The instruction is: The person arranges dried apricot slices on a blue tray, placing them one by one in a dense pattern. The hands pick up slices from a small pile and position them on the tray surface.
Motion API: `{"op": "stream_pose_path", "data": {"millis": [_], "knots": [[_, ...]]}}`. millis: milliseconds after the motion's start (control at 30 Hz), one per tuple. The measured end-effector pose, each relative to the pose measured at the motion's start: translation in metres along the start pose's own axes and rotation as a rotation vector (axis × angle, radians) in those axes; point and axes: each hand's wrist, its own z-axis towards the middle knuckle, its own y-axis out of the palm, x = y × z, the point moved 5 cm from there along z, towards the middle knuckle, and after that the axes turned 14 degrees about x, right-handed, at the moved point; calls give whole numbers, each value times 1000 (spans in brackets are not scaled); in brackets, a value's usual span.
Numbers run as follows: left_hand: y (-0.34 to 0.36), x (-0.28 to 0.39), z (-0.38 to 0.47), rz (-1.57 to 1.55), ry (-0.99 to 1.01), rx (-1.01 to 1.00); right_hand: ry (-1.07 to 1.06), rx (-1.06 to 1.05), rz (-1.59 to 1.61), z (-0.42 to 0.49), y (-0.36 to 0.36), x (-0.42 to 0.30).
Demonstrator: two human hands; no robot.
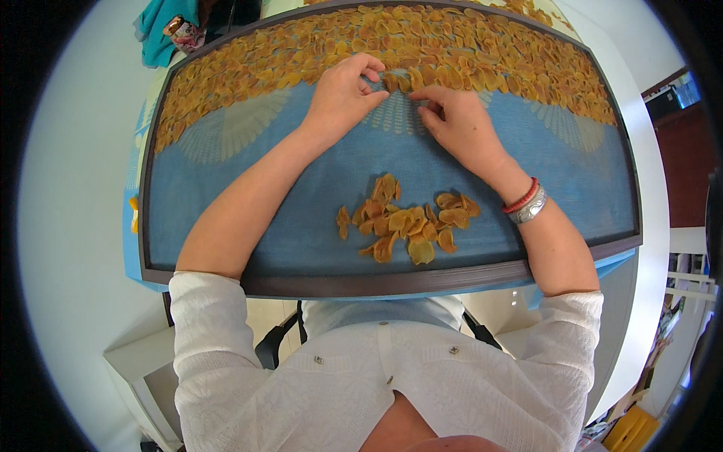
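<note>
A dark-framed mesh screen (294,214) lies before me over a blue patterned cloth. Thin amber dried slices (339,42) cover its far part in close rows. My left hand (347,90) rests at the near edge of these rows, thumb and fingers apart, with nothing seen between them. Just right of it, my right hand (460,121) has its index finger and thumb bent by the row's edge; whether a slice is between them cannot be told. Small darker slices (397,83) lie between the two hands. A loose pile of slices (415,223) sits nearer to me on the mesh.
A jar with a printed label (185,35) and a teal cloth (164,39) are beyond the screen's far left corner. More slices (525,8) lie past the far edge. The screen's raised frame (395,281) runs along my side of the white table (649,186).
</note>
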Motion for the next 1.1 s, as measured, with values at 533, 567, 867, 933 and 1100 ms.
{"op": "stream_pose_path", "data": {"millis": [533,567,867,933,1100], "knots": [[-12,18,-14,-75,84,-1,46,-258,93,11,-33,1],[-20,30,-19,-47,95,17,112,-339,143,11,-37,-8],[-26,68,-68,-156,22,-419,41,-806,113,-9,-41,-37],[-24,74,-75,-175,23,-461,-75,-797,123,-15,-38,-37],[-19,77,-84,-190,-21,-521,-166,-824,-1,-22,-40,-40]]}}
